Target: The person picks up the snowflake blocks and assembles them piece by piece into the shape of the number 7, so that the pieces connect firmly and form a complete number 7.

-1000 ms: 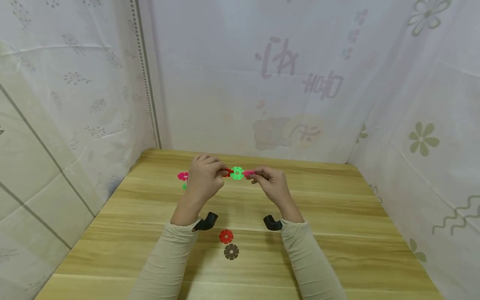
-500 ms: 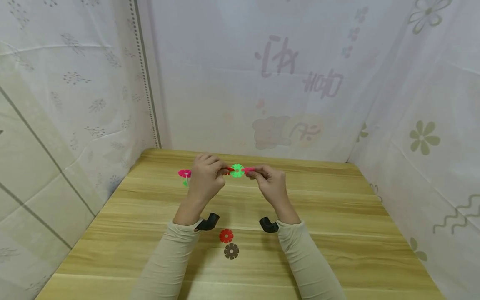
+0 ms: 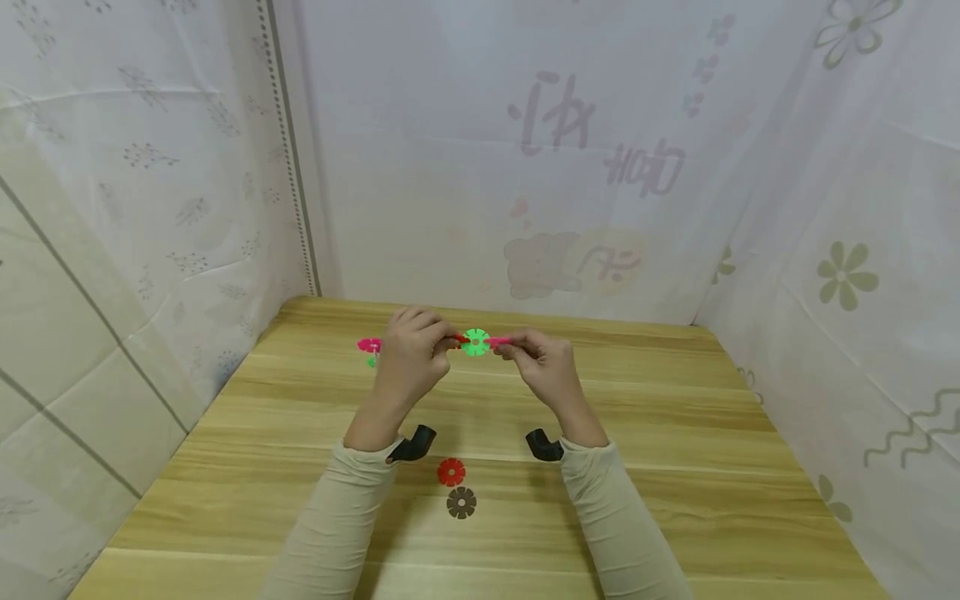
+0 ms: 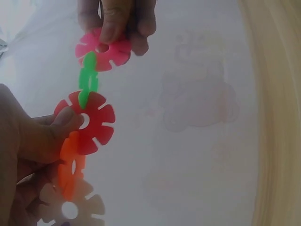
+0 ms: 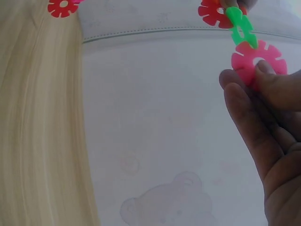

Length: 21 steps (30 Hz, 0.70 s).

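A chain of slotted plastic discs, snowflake interlocking pieces, is stretched between the two hands above the table. My left hand (image 3: 411, 354) pinches a red disc (image 4: 96, 122) between thumb and fingers. My right hand (image 3: 543, 367) grips a pink disc (image 5: 244, 61) at the chain's right end. Joining these two is a bright green disc (image 3: 476, 342), its slots fitted into theirs. Beyond the red one, an orange disc (image 4: 72, 167) and a whitish disc (image 4: 89, 207) run on below the left fingers. Another pink disc (image 3: 369, 344) and a green piece (image 3: 372, 362) show left of the left hand, which hides what lies between.
On the wood-grain table (image 3: 675, 500), a loose red disc (image 3: 452, 472) and a brown disc (image 3: 461, 502) lie between the forearms. Black curved pieces (image 3: 415, 443) stick out at both wrists. Printed curtains (image 3: 420, 167) enclose the table's back and sides.
Both hands keep their hold on the chain with only slight shifts. The pink disc left of the left hand has risen a little.
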Tool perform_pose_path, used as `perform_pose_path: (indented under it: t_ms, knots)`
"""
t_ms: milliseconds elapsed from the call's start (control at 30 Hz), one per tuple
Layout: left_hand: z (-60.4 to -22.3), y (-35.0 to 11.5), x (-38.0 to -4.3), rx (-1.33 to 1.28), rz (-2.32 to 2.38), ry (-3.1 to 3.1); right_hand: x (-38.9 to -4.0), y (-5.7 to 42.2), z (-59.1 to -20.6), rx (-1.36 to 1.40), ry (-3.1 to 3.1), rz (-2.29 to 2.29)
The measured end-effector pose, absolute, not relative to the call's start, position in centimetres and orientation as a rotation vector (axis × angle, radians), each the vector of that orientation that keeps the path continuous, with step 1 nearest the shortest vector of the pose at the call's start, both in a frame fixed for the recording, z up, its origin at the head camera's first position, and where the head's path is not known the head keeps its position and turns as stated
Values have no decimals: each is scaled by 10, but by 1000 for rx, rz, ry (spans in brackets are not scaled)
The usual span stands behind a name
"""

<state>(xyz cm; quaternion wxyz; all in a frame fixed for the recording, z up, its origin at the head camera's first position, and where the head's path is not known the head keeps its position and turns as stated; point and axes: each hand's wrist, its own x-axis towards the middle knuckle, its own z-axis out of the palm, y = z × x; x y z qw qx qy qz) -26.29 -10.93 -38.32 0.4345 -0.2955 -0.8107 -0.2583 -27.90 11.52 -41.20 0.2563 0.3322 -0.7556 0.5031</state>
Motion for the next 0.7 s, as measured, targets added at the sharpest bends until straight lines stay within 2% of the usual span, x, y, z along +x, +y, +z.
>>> perform_pose_path:
  t_ms: [267,467,533,700]
  knots:
    - [-379,-116,-261,-733,-624,-2072,-285,120,-417,993,-2114,1456]
    - [-380,-121,-261,-722,-610,-2091,-288,112,-434,988,-2498,1554]
    - [-380,-122,-261,-724,-605,-2096,-286,103,-442,1071,-2683,1488]
    - [-380,-123,-261,-734,-593,-2110,-276,79,-461,1487,-2943,1206]
